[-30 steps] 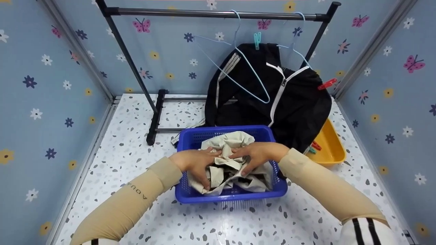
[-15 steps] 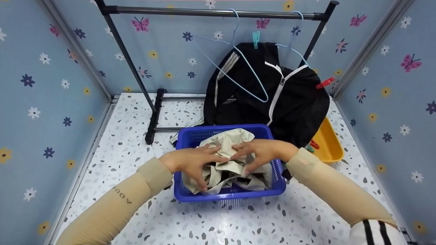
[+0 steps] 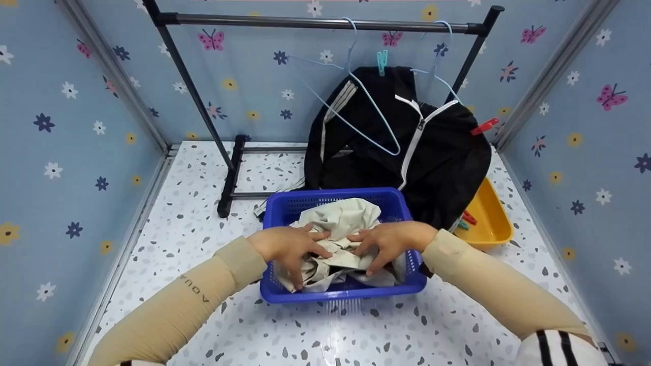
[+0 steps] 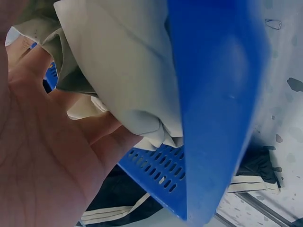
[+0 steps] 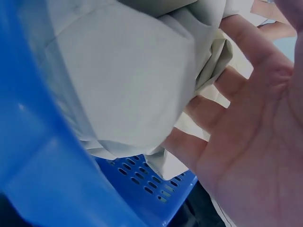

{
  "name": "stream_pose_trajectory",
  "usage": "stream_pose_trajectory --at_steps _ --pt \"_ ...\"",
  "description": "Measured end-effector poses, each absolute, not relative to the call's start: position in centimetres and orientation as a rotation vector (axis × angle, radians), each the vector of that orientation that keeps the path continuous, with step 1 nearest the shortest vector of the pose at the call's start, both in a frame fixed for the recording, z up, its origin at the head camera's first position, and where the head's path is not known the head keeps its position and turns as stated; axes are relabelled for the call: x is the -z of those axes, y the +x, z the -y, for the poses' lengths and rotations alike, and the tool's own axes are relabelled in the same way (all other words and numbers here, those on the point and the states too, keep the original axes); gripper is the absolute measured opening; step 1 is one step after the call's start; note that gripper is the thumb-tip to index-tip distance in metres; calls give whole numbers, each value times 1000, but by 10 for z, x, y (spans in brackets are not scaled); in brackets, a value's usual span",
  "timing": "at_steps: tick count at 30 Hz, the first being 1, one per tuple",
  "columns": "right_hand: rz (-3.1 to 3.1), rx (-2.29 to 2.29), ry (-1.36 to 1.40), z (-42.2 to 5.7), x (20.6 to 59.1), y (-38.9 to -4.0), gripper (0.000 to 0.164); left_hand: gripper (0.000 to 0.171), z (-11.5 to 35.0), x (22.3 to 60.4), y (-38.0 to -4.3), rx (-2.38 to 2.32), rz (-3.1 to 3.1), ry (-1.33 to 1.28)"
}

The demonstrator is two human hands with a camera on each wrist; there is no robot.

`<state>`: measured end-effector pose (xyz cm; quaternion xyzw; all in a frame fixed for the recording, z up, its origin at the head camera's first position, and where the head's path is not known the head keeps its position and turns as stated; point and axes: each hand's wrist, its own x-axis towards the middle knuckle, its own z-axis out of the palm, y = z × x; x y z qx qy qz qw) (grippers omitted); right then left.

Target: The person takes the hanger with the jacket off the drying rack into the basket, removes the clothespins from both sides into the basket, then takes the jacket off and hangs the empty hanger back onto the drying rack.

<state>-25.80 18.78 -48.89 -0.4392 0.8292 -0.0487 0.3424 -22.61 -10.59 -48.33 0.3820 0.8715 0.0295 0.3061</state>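
Note:
A crumpled pale beige cloth garment lies bunched in a blue plastic basket; its exact kind cannot be told. My left hand rests on the left part of the cloth, its fingers spread. On the right part lies my right hand, fingers spread too and pointing inward. Both wrist views show the palms facing the cloth, with the fingertips touching or tucked behind folds of the beige garment. Neither hand visibly pinches it. The basket's perforated wall shows below the cloth in the right wrist view.
Behind the basket, a black jacket with white trim sits by a black clothes rack. Light blue hangers hang from the bar. A teal peg and a red peg clip the jacket. A yellow tray holds pegs at right.
The hands shift slightly over the cloth; the left moves left, then a little back in. Folds between them have flattened and rearranged. The basket stays in place.

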Motion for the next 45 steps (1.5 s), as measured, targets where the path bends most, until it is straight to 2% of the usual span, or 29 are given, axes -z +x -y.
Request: stream_pose_trajectory --at_steps 15,22,34,45 --pt "-2097 -8 -1083 -175 497 -261 65 92 101 495 -235 -85 -2274 968" --pt "-2108 50 -1126 -178 495 -263 58 95 100 491 -233 -72 -2284 983" --pt "-2203 393 -1198 -194 463 -269 45 75 105 456 -235 -260 -2348 1112" --pt "-2392 505 -1282 -209 428 -275 45 74 123 430 -241 -486 -2517 1173"
